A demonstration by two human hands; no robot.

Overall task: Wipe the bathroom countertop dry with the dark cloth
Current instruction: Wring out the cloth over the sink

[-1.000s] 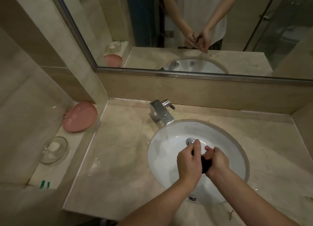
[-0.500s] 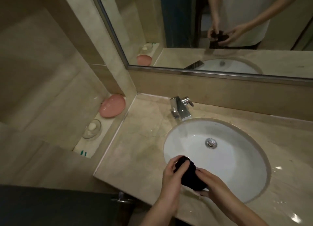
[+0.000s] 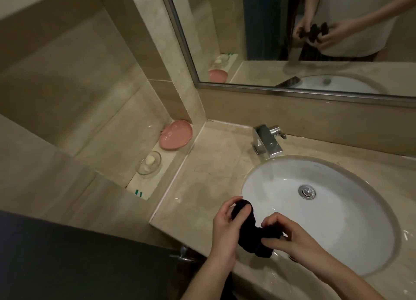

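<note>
While the dark cloth is bunched over the near-left rim of the white oval sink, it is gripped at both ends. Its upper end is pinched by the left hand, whose thumb and curled fingers are wrapped round the fabric just left of the sink's edge. Its lower, right end is held by the right hand, fingers curled in on the folds above the sink's near side. The cloth is lifted clear of the beige marble countertop, or so it appears; contact at its lowest corner cannot be judged. Wet glints are seen on the countertop near the sink's left and near rims. A chrome drain plug is set in the middle of the sink, and a square chrome faucet is mounted just behind the sink's far-left rim. On a lower ledge well to the left of the sink, a pink dish is placed at the far end, with a clear glass soap dish holding a pale soap bar just nearer. Both hands and the cloth are reflected in the mirror on the wall behind the sink.
</note>
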